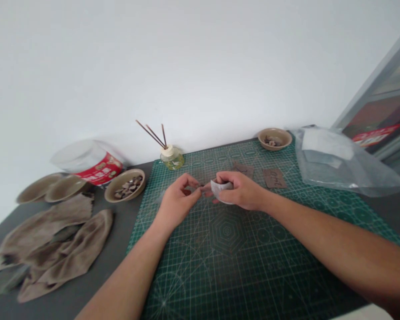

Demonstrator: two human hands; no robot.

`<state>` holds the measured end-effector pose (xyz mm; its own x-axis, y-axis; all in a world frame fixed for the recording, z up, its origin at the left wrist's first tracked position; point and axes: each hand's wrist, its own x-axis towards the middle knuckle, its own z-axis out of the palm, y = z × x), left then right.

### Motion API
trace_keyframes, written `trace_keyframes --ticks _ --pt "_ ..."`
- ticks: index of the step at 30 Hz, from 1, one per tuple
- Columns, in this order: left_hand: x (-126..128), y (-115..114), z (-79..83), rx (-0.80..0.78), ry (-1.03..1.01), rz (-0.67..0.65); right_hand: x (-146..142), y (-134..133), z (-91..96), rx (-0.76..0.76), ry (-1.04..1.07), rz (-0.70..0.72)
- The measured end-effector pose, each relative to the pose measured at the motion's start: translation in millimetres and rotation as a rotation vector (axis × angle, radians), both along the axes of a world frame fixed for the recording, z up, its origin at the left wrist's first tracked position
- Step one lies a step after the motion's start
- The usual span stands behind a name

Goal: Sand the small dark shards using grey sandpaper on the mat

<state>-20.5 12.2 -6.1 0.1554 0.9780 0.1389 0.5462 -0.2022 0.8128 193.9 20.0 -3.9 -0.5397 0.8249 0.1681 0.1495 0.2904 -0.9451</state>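
Observation:
Above the green cutting mat [186, 275], both of my hands are close together. My left hand [178, 198] pinches a small dark piece [202, 188] between thumb and fingertips; blur hides its exact kind. Curled in my right hand [242, 190] is a pale grey, paper-like sheet [220, 191], with its edge turned towards the dark piece. I cannot tell whether the sheet and the piece touch. Behind my right hand lies a brown square [275, 178] with handwritten marks that look like 240. A second marked brown square [245, 170] is partly covered by that hand.
A reed diffuser [172, 158] stands by the wall. Bowls of small pieces sit left [126, 186] and back right [275, 138]. Further left are empty bowls [36, 189], a red-labelled plastic jar [90, 162] and a brown cloth [66, 253]. A clear plastic bag [340, 173] lies right.

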Motion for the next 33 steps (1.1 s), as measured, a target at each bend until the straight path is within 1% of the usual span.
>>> trace_keyframes --ticks 3,6,13,17,22,27,33 --pt "2.4 -1.8 -0.8 -0.008 -0.002 -0.021 -2.0 0.7 -3.4 -0.092 0.062 0.013" --pt "3.5 -2.6 -0.5 -0.001 0.016 -0.043 -1.5 3.0 -4.3 -0.103 0.026 -0.026" --pt "5.9 -5.5 3.5 0.002 0.031 -0.061 -2.8 3.9 -3.5 0.061 -0.105 -0.152" --pt "7.3 -6.8 4.5 -0.006 0.024 -0.075 -4.3 2.5 -3.5 0.117 -0.100 -0.218" --pt "7.8 -6.9 -1.4 -0.021 -0.056 -0.083 -4.7 1.0 -2.8 0.200 -0.057 -0.270" --pt "10.0 -8.0 -4.1 -0.024 -0.186 -0.123 -7.3 -0.8 -2.2 0.286 -0.056 -0.245" --pt "7.0 -3.2 -3.6 -0.069 -0.198 -0.106 -7.3 -1.1 -2.7 0.371 -0.069 -0.245"
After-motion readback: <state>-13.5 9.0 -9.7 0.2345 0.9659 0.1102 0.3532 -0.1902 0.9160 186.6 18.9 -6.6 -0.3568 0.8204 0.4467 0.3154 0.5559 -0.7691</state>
